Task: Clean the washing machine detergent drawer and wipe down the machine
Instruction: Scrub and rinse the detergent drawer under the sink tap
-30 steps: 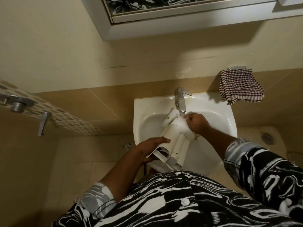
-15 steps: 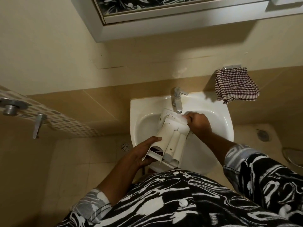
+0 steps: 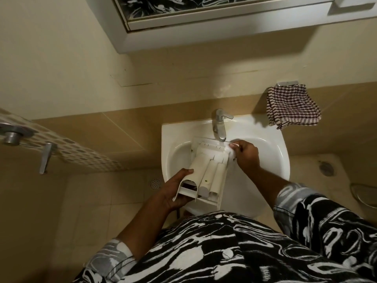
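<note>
Left hand [image 3: 173,190] is gripping the near left end of the detergent drawer [image 3: 208,170], thumb lying across the rounded top of the left compartment, fingers wrapped under the open end. Right hand [image 3: 244,154] is pinching the far right corner of the drawer, fingertips [image 3: 233,145] closed on its white edge, just beside the tap's spout. Whether a cloth is also in that pinch, cannot tell.

Drawer is white plastic, being held over the sink [image 3: 271,160], tilted so the far end is sitting low in the basin under the tap [image 3: 220,127] and the near end is sticking out past the sink's front edge. Three long rounded compartments are running lengthwise; the left one is showing a dark opening at the near end. Far end is carrying a flat front panel lying toward the sink's back edge.

Tap is chrome, standing at the middle of the sink's back edge, its lever pointing right. Water flow is too faint to tell.

Checked cloth [image 3: 291,107] is hanging from a wall bracket beyond the sink's back right corner, well apart from both hands. Floor drain [image 3: 155,183] is showing on the tiles left of the sink. Metal handle [image 3: 46,158] is hanging at the far left. Both patterned sleeves are pushed up the forearms.
</note>
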